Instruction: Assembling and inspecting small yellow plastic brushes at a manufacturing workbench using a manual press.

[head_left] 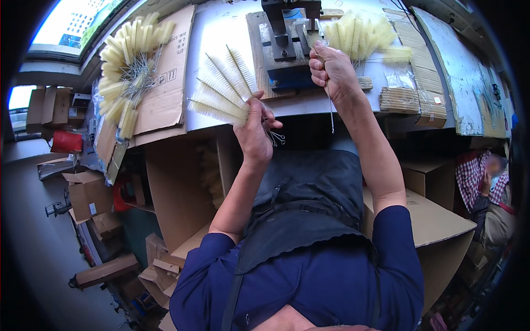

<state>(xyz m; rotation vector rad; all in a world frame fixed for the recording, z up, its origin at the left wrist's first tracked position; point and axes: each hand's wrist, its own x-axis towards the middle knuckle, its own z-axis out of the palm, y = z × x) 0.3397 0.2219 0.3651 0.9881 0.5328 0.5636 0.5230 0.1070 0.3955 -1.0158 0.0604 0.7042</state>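
Note:
My left hand (255, 129) is closed around the stems of several wire-stemmed tube brushes (221, 91). Their pale bristle heads fan out up and to the left, and the looped wire ends (276, 138) stick out below the fingers. At the right side of a black bench press (281, 33), my right hand (334, 69) pinches a twisted wire stem (331, 113). That stem hangs down past the table's front edge; its upper end is hidden by the fingers. Just beyond this hand lies a pile of pale yellow brushes (359, 36).
Another big heap of brushes (130, 66) lies on cardboard (171, 88) at the left. Flattened cardboard (422, 71) is stacked to the right. Open cartons (182, 187) stand below the table on both sides. A person in a checked shirt (472, 182) sits at far right.

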